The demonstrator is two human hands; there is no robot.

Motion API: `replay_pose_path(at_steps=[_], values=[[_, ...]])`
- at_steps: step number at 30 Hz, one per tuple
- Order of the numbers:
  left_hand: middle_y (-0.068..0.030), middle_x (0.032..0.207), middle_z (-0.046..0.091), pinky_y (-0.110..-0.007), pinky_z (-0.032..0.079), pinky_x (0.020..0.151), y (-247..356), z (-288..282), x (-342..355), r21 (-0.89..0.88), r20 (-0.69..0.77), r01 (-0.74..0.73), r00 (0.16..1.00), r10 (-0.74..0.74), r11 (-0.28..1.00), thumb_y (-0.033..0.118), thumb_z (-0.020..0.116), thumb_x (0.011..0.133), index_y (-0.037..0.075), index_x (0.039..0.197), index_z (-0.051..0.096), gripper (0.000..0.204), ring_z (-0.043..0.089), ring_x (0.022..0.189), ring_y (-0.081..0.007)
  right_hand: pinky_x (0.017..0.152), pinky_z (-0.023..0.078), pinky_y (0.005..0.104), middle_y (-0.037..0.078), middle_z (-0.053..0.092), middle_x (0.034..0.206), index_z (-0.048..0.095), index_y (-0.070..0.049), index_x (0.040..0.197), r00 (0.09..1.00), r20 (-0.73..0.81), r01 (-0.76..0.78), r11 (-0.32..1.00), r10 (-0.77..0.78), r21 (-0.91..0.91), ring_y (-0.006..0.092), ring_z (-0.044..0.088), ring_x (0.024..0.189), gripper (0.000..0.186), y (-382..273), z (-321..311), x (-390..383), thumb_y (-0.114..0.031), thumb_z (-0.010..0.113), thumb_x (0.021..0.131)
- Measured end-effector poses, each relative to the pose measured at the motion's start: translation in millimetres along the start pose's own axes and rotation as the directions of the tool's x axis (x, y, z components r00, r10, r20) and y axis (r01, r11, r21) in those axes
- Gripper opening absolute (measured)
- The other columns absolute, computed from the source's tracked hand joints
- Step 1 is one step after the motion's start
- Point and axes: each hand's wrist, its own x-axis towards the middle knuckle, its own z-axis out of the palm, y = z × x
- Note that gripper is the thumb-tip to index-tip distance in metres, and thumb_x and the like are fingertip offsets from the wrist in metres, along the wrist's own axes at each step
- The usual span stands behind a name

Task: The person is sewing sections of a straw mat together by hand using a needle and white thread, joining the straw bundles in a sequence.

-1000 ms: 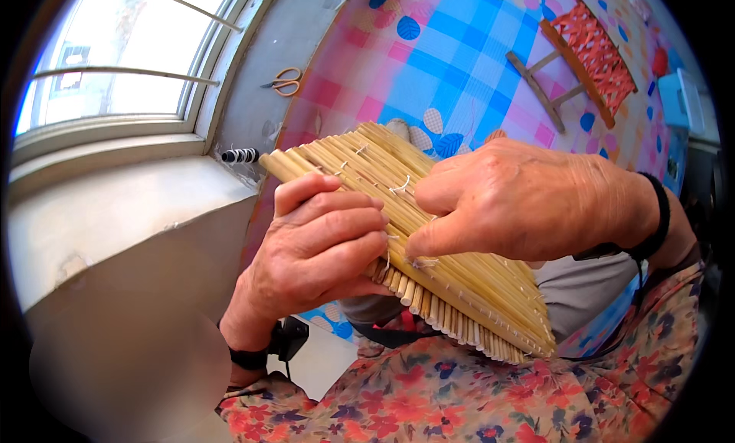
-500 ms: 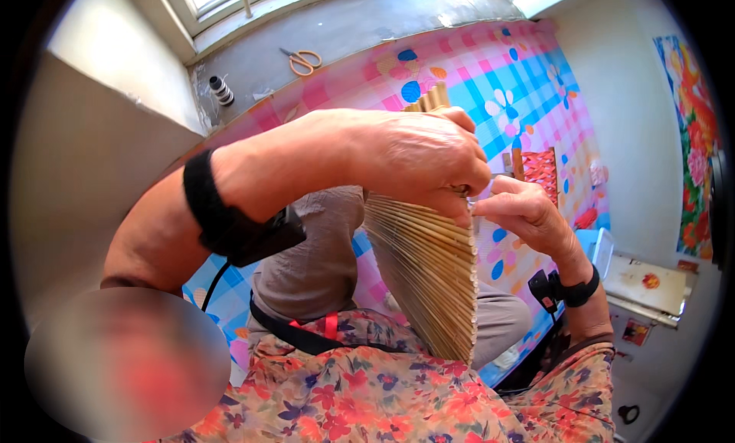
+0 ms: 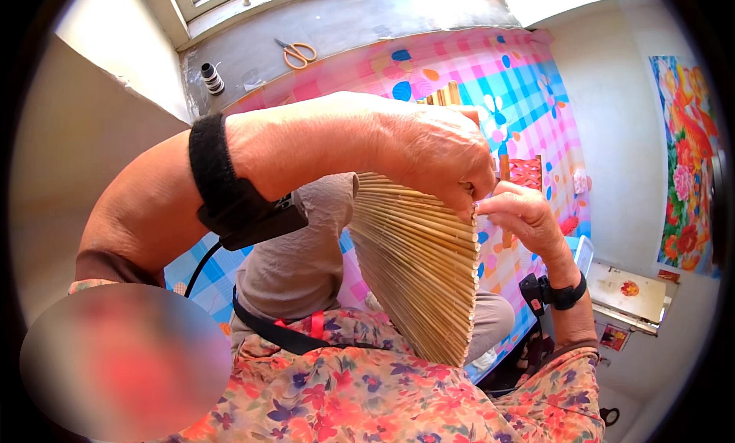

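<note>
Mid-frame, the left hand (image 3: 440, 148) grips the stalk mat (image 3: 417, 255) with curled fingers; the right hand (image 3: 530, 219) pinches at its edge, hold unclear.

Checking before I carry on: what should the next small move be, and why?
I'd probably ease the right hand slightly aside while the left hand steadies the mat. The right hand's pinched fingertips sit close by the mat's edge, right beside the left hand, so I can't tell whether they hold anything; a little space might show it.
</note>
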Motion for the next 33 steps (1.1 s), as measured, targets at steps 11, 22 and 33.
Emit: replay_pose_path(at_steps=[11,22,33], values=[[-0.0011,0.082,0.063,-0.04,0.035,0.093,3.6,15.2,-4.3,0.105,-0.094,-0.054,0.994,0.064,0.993,0.023,0.066,0.084,0.011,0.082,0.063,0.012,0.06,0.089,-0.0199,0.063,0.051,0.0291,0.008,0.065,0.081,0.07,-0.007,0.109,1.0,0.005,0.018,0.999,-0.018,-0.041,0.0184,0.064,0.072,0.025,-8.5,4.2,-4.1,0.001,0.065,0.086],[-0.0003,0.079,0.061,-0.04,0.035,0.091,1.1,16.0,-3.0,0.051,-0.09,-0.083,0.992,0.087,0.995,0.019,0.068,0.08,0.011,0.081,0.061,0.011,0.059,0.087,-0.0201,0.057,0.049,0.0282,0.007,0.06,0.074,0.069,-0.005,0.107,0.998,0.027,0.057,0.995,-0.055,-0.088,0.0184,0.062,0.066,0.026,-4.7,5.0,-0.8,0.004,0.067,0.083],[-0.0011,0.084,0.065,-0.039,0.035,0.092,-2.6,18.0,1.7,0.057,-0.085,-0.058,0.994,0.063,0.997,0.021,0.07,0.078,0.011,0.083,0.064,0.013,0.061,0.092,-0.0192,0.058,0.049,0.0288,0.009,0.06,0.075,0.067,0.0,0.104,0.997,-0.001,0.081,0.996,-0.081,-0.035,0.021,0.064,0.067,0.021,-8.6,9.9,1.9,0.005,0.066,0.084]])
